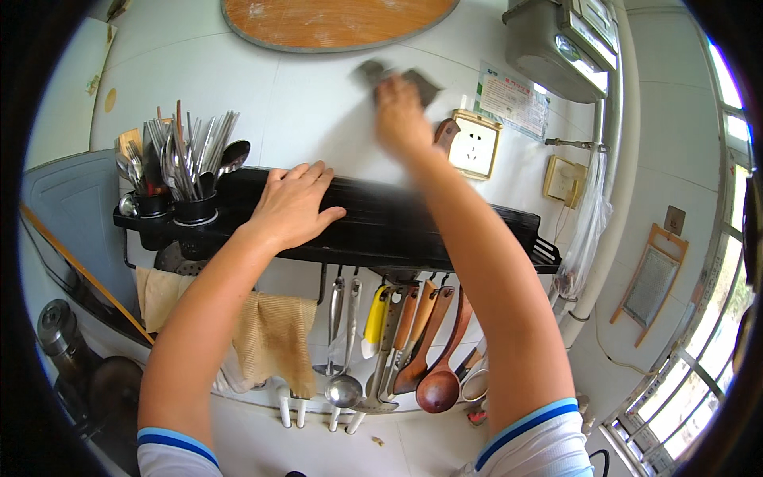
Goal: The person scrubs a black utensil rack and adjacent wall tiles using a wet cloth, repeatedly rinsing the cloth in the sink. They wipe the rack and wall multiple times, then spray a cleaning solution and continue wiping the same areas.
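My right hand (402, 113) grips a dark grey cloth (422, 88) against the white tiled wall (322, 101). Both hand and cloth are blurred. My left hand (296, 203) rests flat with its fingers spread on a black wall-mounted rack (381, 238), holding nothing. Two black cups at the rack's left end hold several forks, spoons and chopsticks (197, 155). Just right of my right wrist, a brown wooden handle (446, 132) shows in front of a wall socket (475, 146); what it belongs to is hidden.
Several ladles, spatulas and a wooden spoon (438, 390) hang from hooks under the rack. A tan towel (274, 328) hangs below my left forearm. Above is a round wooden board (340, 21). At right are a grey box (554, 53), a pipe (617, 149), a grater (653, 283) and a barred window (703, 334).
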Demonstrator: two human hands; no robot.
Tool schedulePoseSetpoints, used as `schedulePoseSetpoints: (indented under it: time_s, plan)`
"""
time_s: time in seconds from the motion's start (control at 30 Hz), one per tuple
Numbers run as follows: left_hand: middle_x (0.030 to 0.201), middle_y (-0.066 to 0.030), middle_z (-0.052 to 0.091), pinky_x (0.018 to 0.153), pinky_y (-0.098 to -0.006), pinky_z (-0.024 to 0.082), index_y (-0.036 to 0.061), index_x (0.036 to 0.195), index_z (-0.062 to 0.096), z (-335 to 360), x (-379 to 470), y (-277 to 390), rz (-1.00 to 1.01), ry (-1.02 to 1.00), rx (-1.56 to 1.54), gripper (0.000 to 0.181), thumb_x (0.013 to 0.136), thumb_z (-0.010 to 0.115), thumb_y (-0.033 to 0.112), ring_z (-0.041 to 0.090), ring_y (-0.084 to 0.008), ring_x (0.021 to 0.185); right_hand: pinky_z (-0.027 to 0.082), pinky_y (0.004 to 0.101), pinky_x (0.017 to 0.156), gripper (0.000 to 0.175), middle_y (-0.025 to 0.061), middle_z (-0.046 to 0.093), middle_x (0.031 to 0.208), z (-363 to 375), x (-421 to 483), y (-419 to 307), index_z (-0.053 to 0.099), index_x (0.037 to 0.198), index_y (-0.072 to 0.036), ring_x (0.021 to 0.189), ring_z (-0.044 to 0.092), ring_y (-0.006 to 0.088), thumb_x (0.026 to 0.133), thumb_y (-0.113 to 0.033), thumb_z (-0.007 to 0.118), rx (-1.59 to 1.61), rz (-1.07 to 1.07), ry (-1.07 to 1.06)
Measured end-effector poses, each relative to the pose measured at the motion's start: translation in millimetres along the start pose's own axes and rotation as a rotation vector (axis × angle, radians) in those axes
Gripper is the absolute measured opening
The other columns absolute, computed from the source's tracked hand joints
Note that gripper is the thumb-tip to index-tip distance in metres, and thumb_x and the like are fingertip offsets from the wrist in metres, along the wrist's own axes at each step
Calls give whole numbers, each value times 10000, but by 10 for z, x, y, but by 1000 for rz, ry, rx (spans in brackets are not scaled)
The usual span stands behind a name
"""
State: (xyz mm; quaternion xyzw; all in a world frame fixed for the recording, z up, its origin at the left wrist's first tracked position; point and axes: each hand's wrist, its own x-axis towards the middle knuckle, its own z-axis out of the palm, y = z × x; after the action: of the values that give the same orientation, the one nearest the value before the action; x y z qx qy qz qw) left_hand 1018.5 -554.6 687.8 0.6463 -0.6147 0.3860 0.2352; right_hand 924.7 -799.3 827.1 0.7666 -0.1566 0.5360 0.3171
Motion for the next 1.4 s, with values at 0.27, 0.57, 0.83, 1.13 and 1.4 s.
schedulePoseSetpoints:
  time_s: [0.27, 0.57, 0.83, 1.13, 1.4]
  plan:
    - [1440, -177, 390, 1078, -404, 249, 9, 1364, 429, 61, -45, -108, -3, 6, 22, 654, 890, 549, 444, 360, -300, 1330, 359, 427, 1067, 480, 192, 300, 1482, -858, 64, -3, 395, 1362, 15, 1330, 348, 362, 897, -103, 397, -240, 374, -11]
    - [1412, -172, 417, 1041, -405, 287, 5, 1353, 445, -111, -4, 51, -28, -133, -39, 659, 858, 610, 408, 367, -280, 1315, 321, 423, 1090, 438, 235, 330, 1447, -830, 322, -161, 456, 1285, 75, 1272, 402, 380, 876, -70, 397, -229, 485, 141]
    - [1303, -142, 491, 989, -419, 322, -8, 1232, 531, -73, -143, -210, -53, -49, -75, 510, 830, 654, 279, 425, -266, 1237, 394, 404, 1033, 445, 164, 347, 1461, -451, -257, -1363, 527, 1271, -44, 1252, 438, 351, 827, -34, 489, 90, -100, -184]
    - [1183, -136, 566, 1008, -385, 362, 25, 1348, 427, -187, 545, -439, -232, 587, -1283, 515, 881, 585, 176, 521, -243, 1124, 415, 445, 969, 356, 233, 451, 1318, -301, 112, -960, 511, 1224, 13, 1149, 482, 412, 928, -182, 480, -64, -36, 191]
    - [1433, -185, 348, 1082, -376, 276, 86, 1450, 280, -815, 1272, -719, -456, 447, -1667, 721, 828, 611, 234, 354, -296, 1317, 394, 406, 1021, 355, 160, 459, 1372, -680, 351, -1009, 571, 1208, -31, 1257, 436, 348, 864, -49, 486, 8, 47, 153]
